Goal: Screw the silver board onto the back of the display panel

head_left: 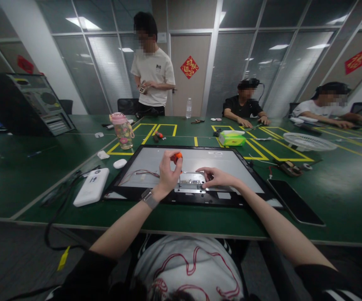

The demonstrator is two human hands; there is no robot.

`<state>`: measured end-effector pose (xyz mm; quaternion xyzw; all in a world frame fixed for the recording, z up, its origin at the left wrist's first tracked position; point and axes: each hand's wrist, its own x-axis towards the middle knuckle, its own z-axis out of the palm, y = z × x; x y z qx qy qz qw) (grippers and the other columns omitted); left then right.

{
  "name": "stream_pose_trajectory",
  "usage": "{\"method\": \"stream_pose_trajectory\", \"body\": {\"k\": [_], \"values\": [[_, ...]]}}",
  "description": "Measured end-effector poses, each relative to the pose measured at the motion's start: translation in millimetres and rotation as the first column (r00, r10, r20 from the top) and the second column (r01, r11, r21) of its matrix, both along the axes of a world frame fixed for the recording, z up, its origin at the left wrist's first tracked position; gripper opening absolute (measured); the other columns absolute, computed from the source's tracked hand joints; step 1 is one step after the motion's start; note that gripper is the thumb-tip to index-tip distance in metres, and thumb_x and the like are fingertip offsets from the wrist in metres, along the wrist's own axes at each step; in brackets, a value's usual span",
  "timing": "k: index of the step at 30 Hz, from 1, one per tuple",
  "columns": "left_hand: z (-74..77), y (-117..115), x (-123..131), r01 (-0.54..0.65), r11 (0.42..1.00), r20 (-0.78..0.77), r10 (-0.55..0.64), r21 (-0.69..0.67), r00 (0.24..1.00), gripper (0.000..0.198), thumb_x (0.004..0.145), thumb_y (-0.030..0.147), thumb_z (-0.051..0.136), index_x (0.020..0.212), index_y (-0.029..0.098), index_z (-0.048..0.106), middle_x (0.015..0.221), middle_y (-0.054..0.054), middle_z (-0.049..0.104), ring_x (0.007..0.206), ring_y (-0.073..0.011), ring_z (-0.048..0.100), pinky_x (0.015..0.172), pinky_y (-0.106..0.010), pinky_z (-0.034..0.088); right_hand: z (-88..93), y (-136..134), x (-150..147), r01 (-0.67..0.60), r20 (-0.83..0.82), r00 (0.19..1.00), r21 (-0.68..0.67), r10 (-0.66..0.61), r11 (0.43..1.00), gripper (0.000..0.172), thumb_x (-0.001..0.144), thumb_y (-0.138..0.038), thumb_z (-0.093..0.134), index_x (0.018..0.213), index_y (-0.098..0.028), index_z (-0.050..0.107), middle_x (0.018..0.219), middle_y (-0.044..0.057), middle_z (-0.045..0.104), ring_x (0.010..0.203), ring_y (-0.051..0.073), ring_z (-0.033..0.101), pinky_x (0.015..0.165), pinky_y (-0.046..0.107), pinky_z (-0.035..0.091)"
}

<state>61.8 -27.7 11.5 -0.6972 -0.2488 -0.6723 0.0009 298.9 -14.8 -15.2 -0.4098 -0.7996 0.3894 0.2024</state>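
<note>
On the green counter [196, 217]: a wide display panel [237, 167] lies flat before the person, its pale sheet framed in black.
Silver bracket [189, 179]: sits on the panel near its near edge, around the middle, between the two hands.
Left hand [169, 171]: the grip is closed, fingers and thumb wrapped round an orange-handled tool [178, 156] above the bracket's left part; the tool's lower end is too small to make out.
Right hand [217, 177]: the grip is partly open, forefinger and thumb spread at the bracket's right end; whether it clasps the metal I cannot tell.
Wires [143, 172]: run across the pale sheet, left of the bracket.
White power bank [91, 187]: on the counter, left of the panel.
Phone [295, 202]: lies flat, just beside the panel's right side.
Pink-lidded bottle [123, 133]: stands upright beyond the panel's far left corner.
Green packet [232, 138]: beyond the panel's far edge.
</note>
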Motion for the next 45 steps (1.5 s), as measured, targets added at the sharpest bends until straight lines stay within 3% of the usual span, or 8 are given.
{"method": "stream_pose_trajectory", "body": {"k": [7,10,15,24,31,35,40,45], "values": [[-0.7,-2.2,-3.1,0.069,0.994,-0.05,-0.073,-0.081,0.996,0.025,0.095,0.02,0.037,0.113,0.018,0.056,0.086,-0.003,0.058,0.078,-0.0126,0.056,0.073,-0.027,0.046,1.8,-1.3,-0.8,0.006,0.005,1.0,-0.006,-0.006,1.0,0.078,0.065,-0.046,0.077,0.131,-0.015,0.05,0.071,-0.004,0.051,0.069,0.015,0.051,0.065,0.027,0.037],[0.6,-2.4,-3.5,0.064,0.995,-0.053,-0.068,-0.075,0.996,0.02,0.093,0.023,0.046,0.109,0.019,0.057,0.086,-0.002,0.057,0.076,-0.0121,0.054,0.073,-0.027,0.046,2.1,-1.5,-0.9,0.007,0.007,1.0,-0.008,-0.007,1.0,0.078,0.065,-0.046,0.077,0.131,-0.014,0.05,0.071,-0.004,0.051,0.068,0.014,0.05,0.064,0.026,0.037],[5.2,-3.0,-2.0,-0.041,0.999,-0.041,0.041,0.009,0.998,0.011,0.087,0.024,0.059,0.097,0.018,0.06,0.087,-0.002,0.054,0.076,-0.0117,0.052,0.074,-0.026,0.044,0.8,-0.6,-0.6,0.007,0.008,1.0,-0.004,-0.007,1.0,0.078,0.065,-0.047,0.077,0.131,-0.015,0.05,0.07,-0.004,0.051,0.067,0.014,0.05,0.064,0.027,0.037],[2.2,-3.0,-3.8,0.022,0.998,-0.016,-0.023,-0.065,1.0,0.022,0.096,0.022,0.037,0.099,0.019,0.059,0.082,-0.003,0.056,0.076,-0.0135,0.055,0.072,-0.028,0.046,1.9,-1.5,-0.3,0.008,0.015,1.0,-0.002,-0.008,1.0,0.077,0.066,-0.045,0.077,0.131,-0.015,0.05,0.07,-0.004,0.051,0.069,0.015,0.051,0.064,0.027,0.037],[4.8,-3.5,-2.6,-0.029,0.999,-0.058,0.03,0.018,0.998,0.01,0.09,0.024,0.054,0.095,0.019,0.061,0.088,-0.003,0.054,0.075,-0.0118,0.052,0.071,-0.026,0.046,1.3,-0.5,-0.5,0.002,0.012,1.0,0.001,-0.002,1.0,0.077,0.066,-0.047,0.076,0.131,-0.015,0.05,0.07,-0.004,0.05,0.068,0.014,0.05,0.064,0.026,0.037],[-0.2,-0.9,-1.7,0.005,0.998,-0.003,-0.005,-0.055,1.0,0.017,0.094,0.022,0.043,0.101,0.019,0.058,0.086,-0.003,0.057,0.076,-0.0116,0.055,0.069,-0.025,0.046,0.3,-0.2,-0.2,0.0,0.004,1.0,-0.001,0.0,1.0,0.077,0.065,-0.046,0.077,0.13,-0.015,0.05,0.07,-0.004,0.049,0.068,0.014,0.05,0.065,0.026,0.038],[-6.3,0.4,-2.9,0.106,0.982,0.067,-0.097,-0.159,0.993,0.023,0.097,0.026,0.034,0.106,0.019,0.054,0.078,0.0,0.056,0.062,-0.009,0.053,0.056,-0.021,0.043,-0.1,-0.3,0.6,0.004,0.009,1.0,0.003,-0.004,1.0,0.077,0.065,-0.047,0.077,0.13,-0.016,0.051,0.07,-0.004,0.05,0.069,0.015,0.051,0.064,0.027,0.038],[-0.6,-1.6,-3.3,0.049,0.997,-0.049,-0.052,-0.065,0.997,0.013,0.093,0.026,0.045,0.098,0.019,0.056,0.081,-0.001,0.055,0.07,-0.0112,0.052,0.066,-0.025,0.044,0.6,-0.3,0.3,-0.004,0.008,1.0,0.008,0.004,1.0,0.076,0.065,-0.045,0.077,0.13,-0.016,0.051,0.07,-0.004,0.05,0.068,0.014,0.05,0.064,0.026,0.038]]}}
